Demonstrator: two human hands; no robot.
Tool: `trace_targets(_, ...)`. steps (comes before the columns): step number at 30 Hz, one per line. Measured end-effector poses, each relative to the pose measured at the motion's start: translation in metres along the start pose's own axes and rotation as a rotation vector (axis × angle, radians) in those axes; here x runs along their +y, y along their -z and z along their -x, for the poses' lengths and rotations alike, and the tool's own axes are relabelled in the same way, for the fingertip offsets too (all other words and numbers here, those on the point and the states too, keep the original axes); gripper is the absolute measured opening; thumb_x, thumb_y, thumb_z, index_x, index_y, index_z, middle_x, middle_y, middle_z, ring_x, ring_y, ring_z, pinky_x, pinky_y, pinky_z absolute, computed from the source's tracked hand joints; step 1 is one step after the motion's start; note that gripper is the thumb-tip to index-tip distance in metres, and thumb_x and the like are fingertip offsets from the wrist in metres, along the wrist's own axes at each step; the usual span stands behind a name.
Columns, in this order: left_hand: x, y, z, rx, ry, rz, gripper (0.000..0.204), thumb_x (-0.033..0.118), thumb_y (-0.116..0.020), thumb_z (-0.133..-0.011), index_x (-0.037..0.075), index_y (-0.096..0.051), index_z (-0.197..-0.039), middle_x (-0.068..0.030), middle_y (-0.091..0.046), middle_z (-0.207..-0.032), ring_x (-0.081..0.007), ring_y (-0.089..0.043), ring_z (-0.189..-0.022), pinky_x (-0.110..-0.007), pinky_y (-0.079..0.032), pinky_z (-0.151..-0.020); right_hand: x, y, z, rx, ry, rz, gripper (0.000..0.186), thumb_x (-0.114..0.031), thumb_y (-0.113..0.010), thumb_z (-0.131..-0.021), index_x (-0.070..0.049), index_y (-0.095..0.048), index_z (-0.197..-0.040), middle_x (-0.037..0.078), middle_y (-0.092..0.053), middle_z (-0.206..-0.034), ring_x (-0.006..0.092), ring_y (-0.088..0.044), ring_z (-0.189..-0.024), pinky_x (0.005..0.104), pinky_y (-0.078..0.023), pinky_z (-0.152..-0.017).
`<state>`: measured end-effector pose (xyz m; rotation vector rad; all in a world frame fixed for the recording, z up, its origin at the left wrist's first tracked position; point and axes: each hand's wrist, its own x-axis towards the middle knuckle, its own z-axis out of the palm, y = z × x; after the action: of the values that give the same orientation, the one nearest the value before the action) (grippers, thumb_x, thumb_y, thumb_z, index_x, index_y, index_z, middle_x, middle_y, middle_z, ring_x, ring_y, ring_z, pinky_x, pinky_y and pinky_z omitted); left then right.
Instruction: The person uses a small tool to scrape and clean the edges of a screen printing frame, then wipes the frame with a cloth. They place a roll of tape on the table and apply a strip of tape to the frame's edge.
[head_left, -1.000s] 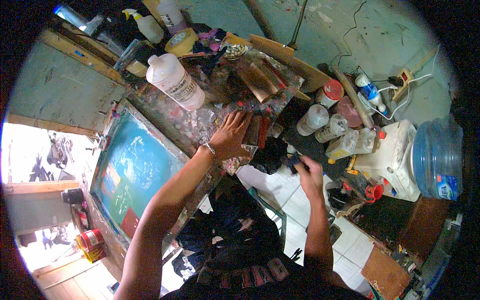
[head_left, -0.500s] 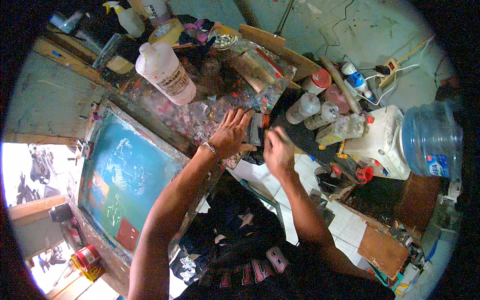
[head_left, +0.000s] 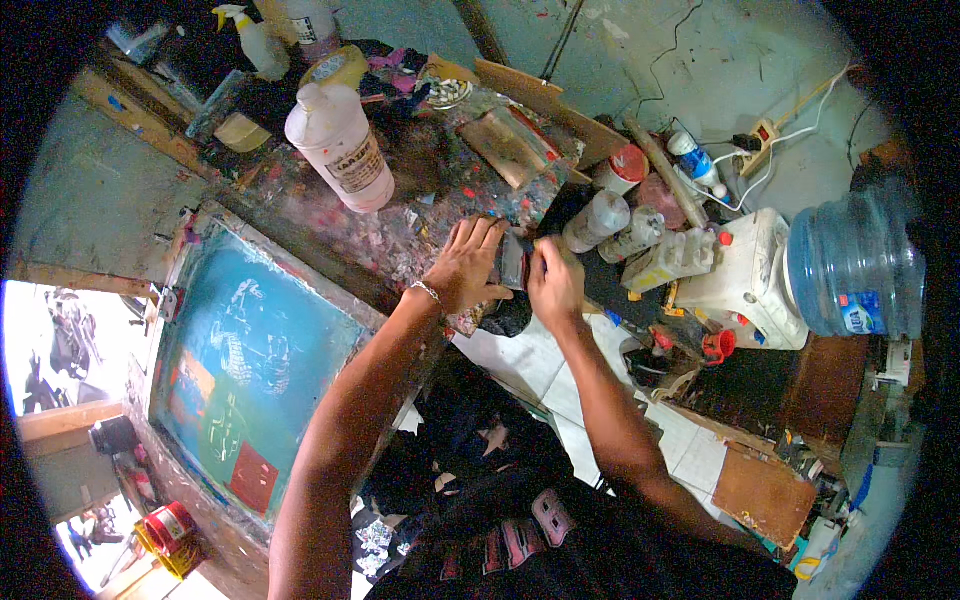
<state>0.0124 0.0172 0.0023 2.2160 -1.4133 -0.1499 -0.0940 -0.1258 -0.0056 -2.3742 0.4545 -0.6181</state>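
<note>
At the near right corner of the paint-stained table, my left hand (head_left: 466, 264) lies with its fingers stretched out beside a small dark grey, flat, shiny piece (head_left: 513, 262). Its fingertips and thumb reach the left side of that piece, and a bracelet circles the wrist. Against the piece's right side is my right hand (head_left: 556, 284), closed with curled fingers; whatever they grip is hidden. A black bundle (head_left: 508, 315) hangs just below the table corner.
A large white bottle (head_left: 345, 160) stands on the table (head_left: 420, 160). Left of it lies a framed blue screen (head_left: 300, 345). Clear bottles (head_left: 598, 220), a white jerrycan (head_left: 745, 285) and a blue water jug (head_left: 855, 260) line the right side. A power strip (head_left: 762, 140) lies behind.
My right hand has shifted slightly and is now closed against the dark piece's side, where an orange spot showed before. My left hand stays nearly in place. The whole view has tilted a little.
</note>
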Motion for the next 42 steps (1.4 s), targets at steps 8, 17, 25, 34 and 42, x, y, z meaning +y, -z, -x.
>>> trace_targets(8, 0.008, 0.017, 0.000, -0.024, 0.015, 0.109, 0.094, 0.032, -0.085, -0.064, -0.001, -0.037, -0.139, -0.0239, -0.048, -0.131, -0.0418, -0.045, -0.122, -0.046, -0.041, -0.103, 0.001, 0.050, 0.082, -0.270, -0.003, -0.263, 0.014, 0.000, -0.062, -0.083, 0.000, -0.067, -0.096, 0.017, -0.069, -0.088, 0.0317, -0.068, -0.080, 0.0356, -0.053, -0.071)
trace_targets(17, -0.007, 0.074, -0.020, -0.208, 0.138, 0.504, 0.042, 0.041, -0.061, -0.093, 0.002, -0.066, -0.105, -0.0162, -0.069, -0.088, -0.0250, -0.066, -0.078, -0.040, -0.052, -0.073, 0.038, 0.085, 0.075, -0.156, -0.433, -0.369, 0.014, -0.007, -0.063, -0.087, 0.000, -0.068, -0.098, 0.008, -0.067, -0.076, 0.0130, -0.058, -0.061, 0.0281, -0.046, -0.057)
trace_targets(25, -0.023, 0.030, -0.024, -0.064, 0.101, 0.116, 0.036, 0.034, -0.064, -0.087, 0.005, -0.070, -0.107, -0.0159, -0.065, -0.103, -0.0334, -0.062, -0.097, -0.043, -0.049, -0.085, 0.027, 0.055, 0.021, -0.125, -0.274, -0.369, 0.016, -0.009, -0.063, -0.085, -0.001, -0.068, -0.099, 0.013, -0.069, -0.081, 0.0238, -0.067, -0.070, 0.0342, -0.051, -0.065)
trace_targets(34, 0.010, -0.031, 0.011, 0.391, 0.138, -0.130, 0.036, 0.014, -0.053, -0.086, 0.002, -0.058, -0.120, -0.0188, -0.054, -0.122, -0.0393, -0.047, -0.120, -0.046, -0.039, -0.104, -0.006, -0.004, -0.014, -0.017, 0.079, -0.096, 0.012, -0.004, -0.059, -0.086, 0.001, -0.066, -0.094, 0.018, -0.059, -0.088, 0.0375, -0.061, -0.079, 0.0427, -0.049, -0.069)
trace_targets(42, 0.015, -0.023, 0.008, 0.404, 0.210, 0.029, 0.034, 0.010, -0.052, -0.084, -0.001, -0.060, -0.115, -0.0193, -0.056, -0.116, -0.0390, -0.049, -0.115, -0.044, -0.041, -0.102, -0.027, 0.013, 0.049, -0.059, -0.047, -0.267, 0.012, 0.001, -0.063, -0.083, -0.001, -0.062, -0.095, 0.015, -0.057, -0.085, 0.0352, -0.062, -0.078, 0.0412, -0.050, -0.065)
